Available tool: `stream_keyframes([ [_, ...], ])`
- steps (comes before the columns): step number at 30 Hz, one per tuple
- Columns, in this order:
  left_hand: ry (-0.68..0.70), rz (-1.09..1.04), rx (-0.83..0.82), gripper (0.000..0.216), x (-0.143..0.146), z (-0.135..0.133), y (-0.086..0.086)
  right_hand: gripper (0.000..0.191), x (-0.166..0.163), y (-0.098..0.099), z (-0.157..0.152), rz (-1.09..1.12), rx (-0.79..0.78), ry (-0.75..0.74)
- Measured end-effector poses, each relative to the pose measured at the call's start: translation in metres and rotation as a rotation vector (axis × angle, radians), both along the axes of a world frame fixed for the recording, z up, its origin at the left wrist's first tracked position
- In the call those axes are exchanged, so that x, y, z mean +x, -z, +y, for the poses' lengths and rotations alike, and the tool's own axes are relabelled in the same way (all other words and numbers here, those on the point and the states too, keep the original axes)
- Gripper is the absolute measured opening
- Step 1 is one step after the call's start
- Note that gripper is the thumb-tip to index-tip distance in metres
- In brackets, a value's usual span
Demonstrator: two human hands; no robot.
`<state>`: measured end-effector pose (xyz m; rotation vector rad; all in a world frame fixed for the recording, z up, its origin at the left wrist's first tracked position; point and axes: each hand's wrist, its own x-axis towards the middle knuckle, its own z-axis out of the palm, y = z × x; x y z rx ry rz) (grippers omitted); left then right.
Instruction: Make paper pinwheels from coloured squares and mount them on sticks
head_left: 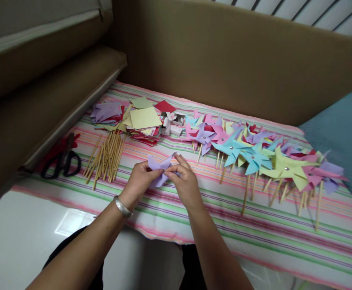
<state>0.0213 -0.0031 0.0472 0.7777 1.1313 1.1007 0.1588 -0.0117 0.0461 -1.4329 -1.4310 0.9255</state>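
Both my hands meet over the striped cloth (254,229) and pinch a lilac paper square (160,166) whose corners are folded inward. My left hand (139,179), with a silver bangle on the wrist, grips the paper's left side. My right hand (183,181) pinches its middle with thumb and forefinger. A bundle of wooden sticks (105,157) lies just left of my hands. Finished paper pinwheels (254,155) on sticks lie in a row to the right.
Stacks of coloured paper squares (142,119) sit at the back left, with small white boxes (174,123) beside them. Black-handled scissors (63,161) rest at the cloth's left edge. A brown padded wall rises behind, and a blue cushion (342,133) is at the right.
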Motion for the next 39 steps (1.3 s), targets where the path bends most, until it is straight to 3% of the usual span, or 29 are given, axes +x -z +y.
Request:
stream_keyframes([
  [22, 0.017, 0.174, 0.142, 0.01, -0.0027, -0.0016, 0.0038, 0.005, -0.0061, -0.0022, 0.001, 0.155, -0.017, -0.007],
  [31, 0.112, 0.074, 0.084, 0.019, -0.0052, -0.0005, -0.0011, 0.007, -0.0014, 0.0004, 0.0022, 0.194, -0.085, -0.013],
  [39, 0.108, 0.056, 0.104, 0.019, -0.0048, -0.0011, 0.0007, 0.009, 0.0011, 0.0019, 0.0021, 0.191, -0.076, -0.005],
])
